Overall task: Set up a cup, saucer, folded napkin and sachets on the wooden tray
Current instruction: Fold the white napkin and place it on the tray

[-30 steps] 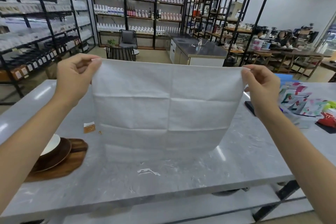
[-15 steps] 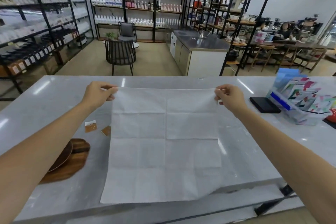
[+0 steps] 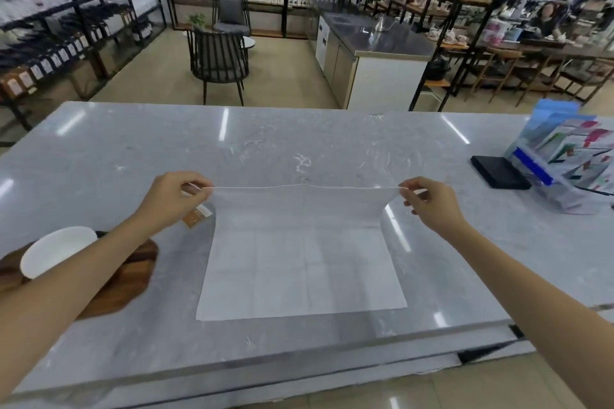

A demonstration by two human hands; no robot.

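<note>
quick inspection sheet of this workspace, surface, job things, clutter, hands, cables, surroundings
surface: grey marble-look counter, glossy, with light reflections
job's things: white napkin, near part flat on the counter, far edge lifted; wooden tray at the left with a white saucer on it; brown sachet on the counter beside the left hand; no cup seen
clutter: black flat box and a clear holder of colourful packets at the right
grippers: left hand and right hand each pinch a far corner of the napkin
cables: nothing seen
surroundings: shelves of bottles, dark chairs, a steel-topped counter, a seated person far right
</note>
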